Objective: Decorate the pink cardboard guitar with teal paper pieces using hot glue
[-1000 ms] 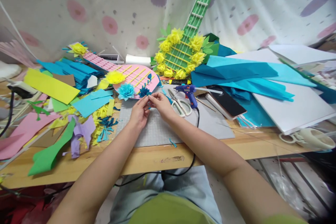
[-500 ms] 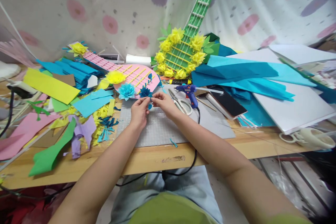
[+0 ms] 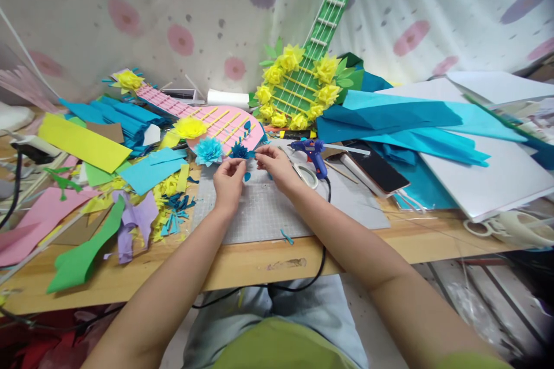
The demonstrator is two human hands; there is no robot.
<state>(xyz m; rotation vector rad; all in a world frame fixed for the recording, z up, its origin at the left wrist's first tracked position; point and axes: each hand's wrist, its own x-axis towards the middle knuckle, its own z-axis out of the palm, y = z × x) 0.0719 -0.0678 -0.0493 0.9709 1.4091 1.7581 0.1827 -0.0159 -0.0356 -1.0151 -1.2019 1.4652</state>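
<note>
The pink paper guitar (image 3: pixel 242 122) lies on the table with a yellow flower (image 3: pixel 190 127), a light blue flower (image 3: pixel 209 151) and a dark blue flower (image 3: pixel 239 150) along its near edge. My left hand (image 3: pixel 230 181) is just below the dark blue flower, thumb and forefinger pinched together; what they hold is too small to name. Beside that flower, the fingertips of my right hand (image 3: pixel 273 165) close on a small blue paper piece (image 3: pixel 251 154). A blue paper scrap (image 3: pixel 247 176) lies between my hands on the grey cutting mat (image 3: pixel 255 216).
Right of my right hand are scissors (image 3: pixel 306 175), a blue glue gun (image 3: pixel 315 157) and a phone (image 3: pixel 375 167). Behind stands a green guitar (image 3: pixel 298 89) with yellow flowers. Coloured paper (image 3: pixel 84 142) covers the left; blue sheets (image 3: pixel 389 121) lie right.
My hands have moved apart from each other; the right one has shifted slightly right and the left slightly left. A small blue piece now shows at the right fingertips.
</note>
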